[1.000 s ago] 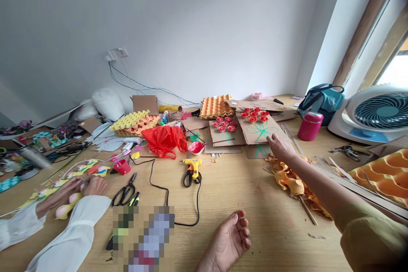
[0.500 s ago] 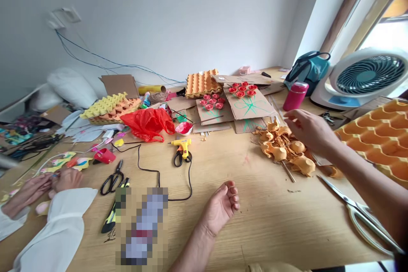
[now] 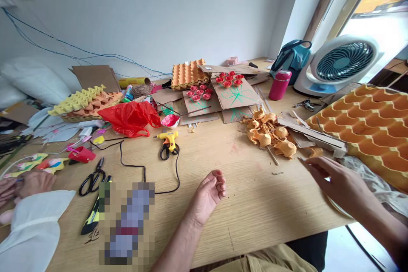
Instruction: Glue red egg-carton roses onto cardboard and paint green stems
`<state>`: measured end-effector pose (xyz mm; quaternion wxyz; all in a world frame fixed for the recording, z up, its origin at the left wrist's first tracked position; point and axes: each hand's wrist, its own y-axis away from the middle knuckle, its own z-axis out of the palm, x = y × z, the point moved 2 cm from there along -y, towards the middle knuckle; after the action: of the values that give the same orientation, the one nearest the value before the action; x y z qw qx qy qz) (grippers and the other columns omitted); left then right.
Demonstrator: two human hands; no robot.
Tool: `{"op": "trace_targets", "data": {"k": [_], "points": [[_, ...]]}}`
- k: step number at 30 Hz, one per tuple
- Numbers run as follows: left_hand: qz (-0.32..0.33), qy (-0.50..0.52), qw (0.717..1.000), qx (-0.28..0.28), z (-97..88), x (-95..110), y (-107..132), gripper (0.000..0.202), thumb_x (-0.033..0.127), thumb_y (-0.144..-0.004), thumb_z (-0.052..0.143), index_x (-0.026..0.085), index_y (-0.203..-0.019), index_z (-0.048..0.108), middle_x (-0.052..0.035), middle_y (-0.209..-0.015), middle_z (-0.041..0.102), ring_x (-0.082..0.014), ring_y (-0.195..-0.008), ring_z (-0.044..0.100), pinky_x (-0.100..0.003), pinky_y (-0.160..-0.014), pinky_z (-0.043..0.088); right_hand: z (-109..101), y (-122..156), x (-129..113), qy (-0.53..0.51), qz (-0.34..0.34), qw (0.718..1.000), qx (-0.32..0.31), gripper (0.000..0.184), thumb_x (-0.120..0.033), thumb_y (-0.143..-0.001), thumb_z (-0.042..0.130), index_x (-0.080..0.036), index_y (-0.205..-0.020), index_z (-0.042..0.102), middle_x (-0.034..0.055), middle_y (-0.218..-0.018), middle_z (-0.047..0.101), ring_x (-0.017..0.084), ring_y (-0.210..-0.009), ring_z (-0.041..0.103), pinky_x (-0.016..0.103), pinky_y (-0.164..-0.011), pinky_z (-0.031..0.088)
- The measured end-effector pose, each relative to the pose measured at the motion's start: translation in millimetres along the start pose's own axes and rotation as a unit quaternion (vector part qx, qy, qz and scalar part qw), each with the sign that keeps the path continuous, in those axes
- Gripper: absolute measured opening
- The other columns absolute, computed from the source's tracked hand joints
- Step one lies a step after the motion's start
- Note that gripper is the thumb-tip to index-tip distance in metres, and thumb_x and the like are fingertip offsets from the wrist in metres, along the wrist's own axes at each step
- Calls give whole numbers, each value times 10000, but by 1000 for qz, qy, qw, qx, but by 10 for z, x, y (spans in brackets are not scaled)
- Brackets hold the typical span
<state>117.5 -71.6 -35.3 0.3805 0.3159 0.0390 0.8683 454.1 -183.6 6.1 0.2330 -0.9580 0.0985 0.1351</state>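
Observation:
My left hand (image 3: pixel 207 197) rests on the table, palm turned sideways and fingers loosely curled in, holding nothing. Over at the right, my right hand (image 3: pixel 331 180) covers most of a pair of scissors (image 3: pixel 338 207) with pale handles, its thumb and fingers pinched at the blades. The scissors' tip shows past my fingertips, and part of a handle loop shows under the hand. Just left of it lies a heap of orange egg-carton cups (image 3: pixel 270 131) with a thin stick poking out. A yellow glue gun (image 3: pixel 168 138) stands beyond my left hand.
Orange egg trays (image 3: pixel 366 123) and a white fan (image 3: pixel 344 63) are at the right. A pink bottle (image 3: pixel 280 85), red paper flowers (image 3: pixel 228 80) on cardboard and a red plastic bag (image 3: pixel 130 119) line the back. Black scissors (image 3: pixel 92 178) lie left; a co-worker's hands (image 3: pixel 35 185) work at far left.
My right hand has moved from above the egg-carton cups down and right onto the scissors. My left hand keeps its place on the table. The view has turned to the right.

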Motion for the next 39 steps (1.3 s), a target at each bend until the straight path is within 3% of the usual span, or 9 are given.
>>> {"op": "trace_targets", "data": {"k": [3,6,11,16,20,25,30,34,39], "points": [[13,-50,999,-10,35,-22,16,374,279,-715,850,151,-988,629,-18,-865,603,-87,-715,534,-212,-647,409,205,-252,-269,26,-58,997,-34,219,-369,-981,384,-318,-1045,588,98,-997,697,281,-829,680,409,-682,555],[29,-118,992,-22,64,-42,32,371,305,-737,837,148,-997,625,-22,-866,602,-87,-719,525,-217,-661,397,468,-632,-457,50,-91,993,-56,279,-329,-957,452,-243,-1174,606,137,-1115,662,303,-1018,633,424,-892,502],[99,-225,969,-13,72,-5,61,343,342,-769,808,149,-983,622,-23,-864,603,-95,-730,507,-232,-693,392,884,-1095,-600,106,-98,987,-66,390,-341,-947,497,-157,-1283,573,194,-1238,605,349,-1113,560,457,-914,442],[127,-270,954,-5,56,13,43,344,368,-777,785,150,-984,618,-26,-858,602,-104,-731,496,-242,-692,382,1095,-1214,-753,140,-94,984,-65,419,-392,-930,580,-155,-1275,581,153,-1260,591,314,-1128,547,477,-946,414],[128,-296,947,1,32,-7,10,342,375,-780,774,149,-984,620,-32,-862,601,-112,-738,495,-252,-691,380,980,-1378,-658,144,-84,984,-55,400,-372,-960,544,-183,-1312,572,153,-1275,605,312,-1150,546,466,-951,409],[133,-301,944,2,31,-13,-4,363,397,-769,782,147,-980,625,-36,-862,603,-118,-742,501,-256,-687,375,733,-1869,-70,161,-4,984,-70,441,-444,-967,570,-181,-1320,557,115,-1270,607,279,-1124,596,510,-951,478],[134,-304,943,6,31,-10,-15,358,395,-770,783,151,-979,626,-38,-866,602,-117,-742,503,-254,-685,375,816,-2108,363,131,-3,981,-142,364,-421,-966,607,-179,-1238,618,85,-1182,663,216,-992,663,444,-876,556],[140,-302,943,8,26,-15,-19,366,402,-766,785,149,-978,627,-39,-869,603,-117,-742,506,-252,-683,374,779,-2061,420,91,-22,989,-112,354,-438,-969,595,-191,-1220,625,82,-1160,673,214,-980,662,444,-874,554],[138,-307,942,-3,71,-16,-2,355,397,-773,781,141,-964,627,-36,-862,605,-112,-731,511,-252,-688,377,450,-1842,152,15,-41,999,32,460,-443,-984,496,-198,-1373,489,183,-1236,604,331,-1146,586,529,-968,479]]}}
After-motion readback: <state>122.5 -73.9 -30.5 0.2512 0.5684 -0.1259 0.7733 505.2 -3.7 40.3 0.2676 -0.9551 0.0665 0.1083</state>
